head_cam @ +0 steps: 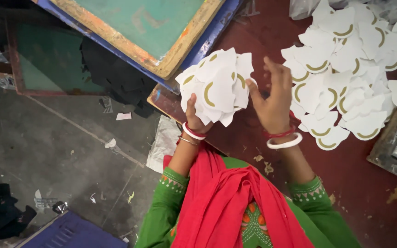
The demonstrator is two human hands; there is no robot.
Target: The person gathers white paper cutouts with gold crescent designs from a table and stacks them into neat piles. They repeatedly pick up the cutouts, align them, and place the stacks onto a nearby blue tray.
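**Inspection: stack in hand, loose heap still on the table**

I find the left hand [194, 117] closed around the lower edge of a fanned stack of white cut pieces [217, 85], each printed with a gold arc. The stack is held clear above the table's near corner. The right hand [272, 98] is open, fingers spread, touching only the stack's right edge; it grips nothing.

Progress, in my judgement: a good handful is gathered, but the larger part remains. The loose heap of like pieces [350, 78] lies spread on the dark red table [359, 183], just right of the right hand.

Edges: the table's corner sits directly under the stack, with bare floor [60, 151] beyond. A wood-framed screen [161, 27] closes the far left. A tray [394, 149] bounds the right. Open tabletop lies near the body.
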